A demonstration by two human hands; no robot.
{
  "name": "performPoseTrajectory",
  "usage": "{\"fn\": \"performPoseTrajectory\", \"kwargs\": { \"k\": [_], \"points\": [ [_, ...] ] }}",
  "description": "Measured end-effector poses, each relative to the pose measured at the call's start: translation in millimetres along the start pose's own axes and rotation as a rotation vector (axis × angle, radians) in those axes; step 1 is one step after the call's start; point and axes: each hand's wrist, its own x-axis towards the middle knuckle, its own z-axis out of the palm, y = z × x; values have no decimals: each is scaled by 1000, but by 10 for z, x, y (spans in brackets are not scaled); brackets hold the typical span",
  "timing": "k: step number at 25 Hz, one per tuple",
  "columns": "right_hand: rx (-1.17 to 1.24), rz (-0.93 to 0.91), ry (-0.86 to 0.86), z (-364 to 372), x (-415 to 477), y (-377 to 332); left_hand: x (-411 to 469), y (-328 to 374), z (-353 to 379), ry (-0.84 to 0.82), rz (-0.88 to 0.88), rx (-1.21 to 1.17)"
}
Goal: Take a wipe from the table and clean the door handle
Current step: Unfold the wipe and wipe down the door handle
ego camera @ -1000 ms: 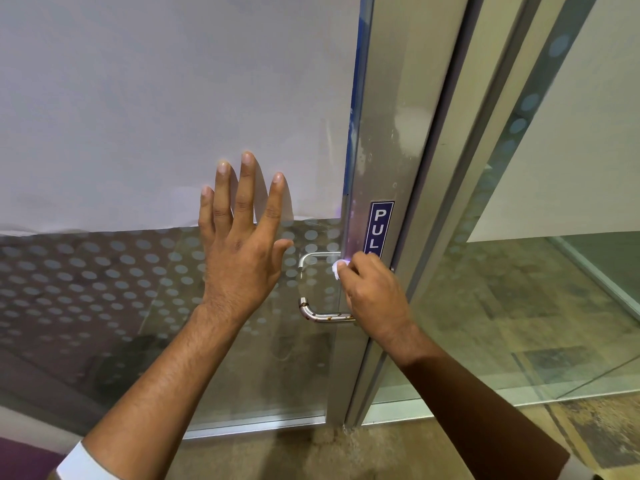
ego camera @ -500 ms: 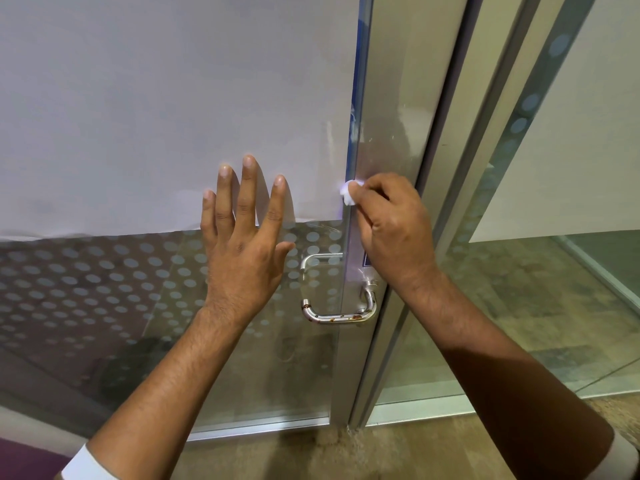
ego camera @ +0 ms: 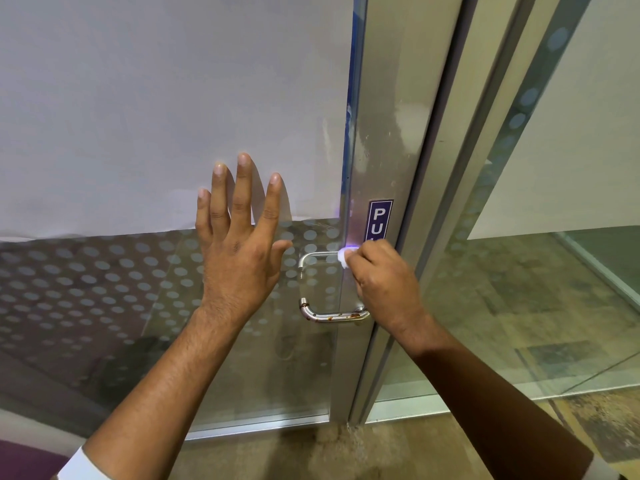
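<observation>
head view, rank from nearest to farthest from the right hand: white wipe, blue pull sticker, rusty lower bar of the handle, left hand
1. Small white wipe: pinched in the right hand, at its fingertips.
2. Blue pull sticker: just above.
3. Rust-spotted lower bar of the metal handle: below-left; too close to the sticker to rank firmly.
4. Left hand: flat on the glass, leftward.

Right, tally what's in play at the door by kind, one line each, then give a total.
Hands: 2, the left hand flat on the glass, the right hand gripping the wipe
Wipes: 1, a white wipe pressed to the handle's top bar
Door handles: 1, a metal door handle with brown spots along its lower bar
Signs: 1, a blue sign
Total: 5
</observation>
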Motion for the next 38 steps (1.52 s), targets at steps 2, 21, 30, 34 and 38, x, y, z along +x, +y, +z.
{"fn": "performPoseTrajectory", "kwargs": {
  "k": [2, 21, 30, 34, 38],
  "points": [
    [-11, 12, -77, 62, -106, -19, 4, 5, -17, -4, -1, -5],
    [1400, 1086, -49, -500, -205, -160, -25, 113, -246, -36, -33, -70],
    [1326, 1183, -53, -711, -515, -381, -1023, 1271, -579, -208, -369, -913],
    [1301, 1164, -96, -726, -651, -400, -1164, 1384, -536, -185, -398, -916],
    [1306, 1099, -162, -751, -728, -361, -1124, 1370, -493, -253, -670, -1082]
  ]
}}
